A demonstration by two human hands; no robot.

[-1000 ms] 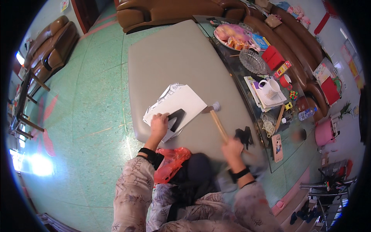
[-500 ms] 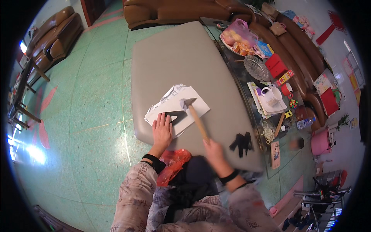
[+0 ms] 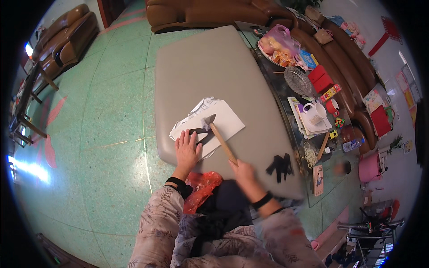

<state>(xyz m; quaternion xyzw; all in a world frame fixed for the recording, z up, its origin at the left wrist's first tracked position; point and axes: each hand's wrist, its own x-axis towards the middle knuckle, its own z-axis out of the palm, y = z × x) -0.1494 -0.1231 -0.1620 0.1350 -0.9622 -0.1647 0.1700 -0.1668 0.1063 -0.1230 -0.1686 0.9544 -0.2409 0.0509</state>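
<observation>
My right hand (image 3: 245, 174) grips the wooden handle of a hammer (image 3: 225, 145). Its metal head is down at a folded black strip (image 3: 206, 139), just beyond the left fingers. Flat on the near part of that strip lies my left hand (image 3: 187, 152), its fingers spread. Beneath the strip is a white board (image 3: 229, 119), with crumpled, torn-edged paper at its far left. All of this rests on a grey padded bench (image 3: 201, 67). What exactly the black strip is, I cannot tell; the hand covers part of it.
Black strips (image 3: 279, 167) lie on the bench at the right. A red plastic bag (image 3: 203, 187) is by my lap. Along the right, a glass table (image 3: 299, 178) bears a white mug (image 3: 314, 114), a glass dish (image 3: 298, 81) and a phone (image 3: 317, 181). Brown sofas (image 3: 214, 15) stand beyond.
The hammer has shifted slightly left and its handle now slants more. The left hand keeps its place on the strip, with its fingers a bit more spread.
</observation>
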